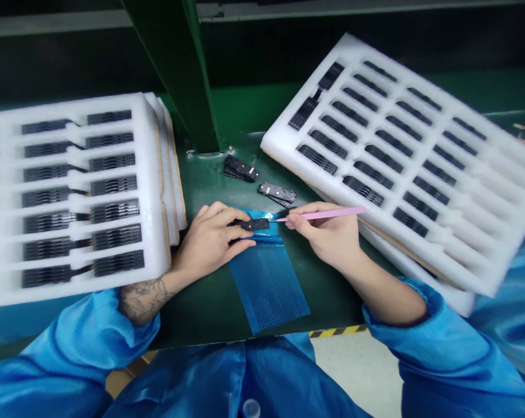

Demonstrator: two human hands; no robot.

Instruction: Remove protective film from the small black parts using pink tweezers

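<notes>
My left hand (216,235) grips a small black plastic part (258,224), steadying it over a blue perforated sheet (269,284). Between the fingers and thumb of my right hand (327,232) is a pair of pink tweezers (334,213). Their thin tip reaches the right end of the black part; whether it pinches anything is too small to tell. Just beyond my hands lie two small stacks of similar parts, a darker stack (240,169) and a greyer stack (278,192).
At left, a pile of white foam trays (151,174) holds rows of black parts. Another foam tray (284,130), partly filled, rests tilted on more foam at right. A green post (179,75) rises behind the stacks. Yellow-black tape (338,331) marks the bench's front edge.
</notes>
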